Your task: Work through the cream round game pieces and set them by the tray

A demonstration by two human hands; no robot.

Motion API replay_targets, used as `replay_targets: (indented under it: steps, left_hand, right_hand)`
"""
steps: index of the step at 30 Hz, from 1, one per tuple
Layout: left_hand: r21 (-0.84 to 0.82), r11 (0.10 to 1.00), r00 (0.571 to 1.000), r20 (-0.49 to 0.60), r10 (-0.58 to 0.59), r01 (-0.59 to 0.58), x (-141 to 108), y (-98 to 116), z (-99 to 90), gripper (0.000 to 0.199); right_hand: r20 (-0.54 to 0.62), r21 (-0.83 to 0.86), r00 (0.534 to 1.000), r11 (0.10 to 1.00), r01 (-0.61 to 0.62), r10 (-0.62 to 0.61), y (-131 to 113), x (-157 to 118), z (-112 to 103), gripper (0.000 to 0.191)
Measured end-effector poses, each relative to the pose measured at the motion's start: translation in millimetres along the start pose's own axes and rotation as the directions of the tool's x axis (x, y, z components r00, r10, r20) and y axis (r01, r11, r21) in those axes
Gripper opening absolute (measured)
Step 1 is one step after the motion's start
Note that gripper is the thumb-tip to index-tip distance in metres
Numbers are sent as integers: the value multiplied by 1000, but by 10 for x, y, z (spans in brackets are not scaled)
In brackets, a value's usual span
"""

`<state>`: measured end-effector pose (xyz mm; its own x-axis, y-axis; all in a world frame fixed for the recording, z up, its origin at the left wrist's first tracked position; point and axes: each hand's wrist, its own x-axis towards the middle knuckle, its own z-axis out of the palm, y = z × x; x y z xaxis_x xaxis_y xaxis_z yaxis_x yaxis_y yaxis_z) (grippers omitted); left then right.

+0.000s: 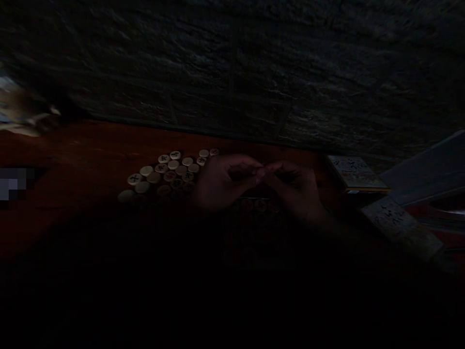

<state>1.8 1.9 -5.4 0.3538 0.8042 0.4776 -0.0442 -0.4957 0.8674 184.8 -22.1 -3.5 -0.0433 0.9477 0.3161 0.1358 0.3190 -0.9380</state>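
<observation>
The left hand [220, 186] and right hand [300, 189] meet fingertip to fingertip over the table [90, 150], fingers curled in a pinch; it is too dark to tell whether they grasp anything. Pale round pieces [173, 165], some with dark or red marks, lie flat just left of the left hand, outside its fingers. More round pieces, dim in shadow [260, 205], sit on the near side of the joined fingertips, below and between the hands.
</observation>
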Motion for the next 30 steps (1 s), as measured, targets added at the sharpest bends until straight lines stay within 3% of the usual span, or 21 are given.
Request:
replay_targets:
  steps: [7, 14, 18, 22, 30]
  left_hand:
    - [12, 998, 998, -22, -67, 67, 5, 43, -10, 19]
    - [-38, 991, 991, -44, -129, 127, -11, 43, -21, 22]
    - [32, 996, 996, -37, -79, 80, -14, 43, -15, 21]
    - [-8, 1000, 1000, -21, -22, 22, -13, 5, 5, 19]
    - [-36, 999, 1000, -6, -30, 30, -14, -31, 10, 18]
  right_hand:
    - [0, -69, 1000, 997, 24, -24, 1, -9, -1, 30]
    - [-11, -79, 1000, 997, 23, -24, 17, -14, -12, 21]
    - [-9, -84, 999, 996, 34, -35, 10, -13, -27, 15]
    - [-24, -88, 999, 995, 36, -38, -11, -3, -16, 15]
    - [-30, -7, 999, 999, 38, -39, 8, 19, 11, 28]
